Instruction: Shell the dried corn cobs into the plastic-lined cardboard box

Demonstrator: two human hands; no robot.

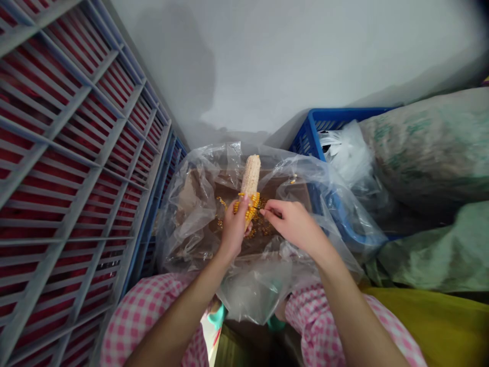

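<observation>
My left hand [236,220] is closed around the lower part of a corn cob [251,176]. The cob's upper part is bare and pale, while yellow kernels still cover the lower end. My right hand [286,216] pinches a thin dark tool [256,207] whose tip touches the kernels; its full shape is hidden by my fingers. Below both hands, loose kernels [265,228] lie in a box lined with a clear plastic bag [191,224]. A few kernels [293,179] cling to the plastic on the right.
Slatted plastic crates [87,153] rise close on the left. At the right, a blue basket [316,127] holds a white plastic bag [349,153] beside a large stuffed sack [431,142]. A yellow sack [439,326] lies near my right knee. A white wall [267,66] stands behind.
</observation>
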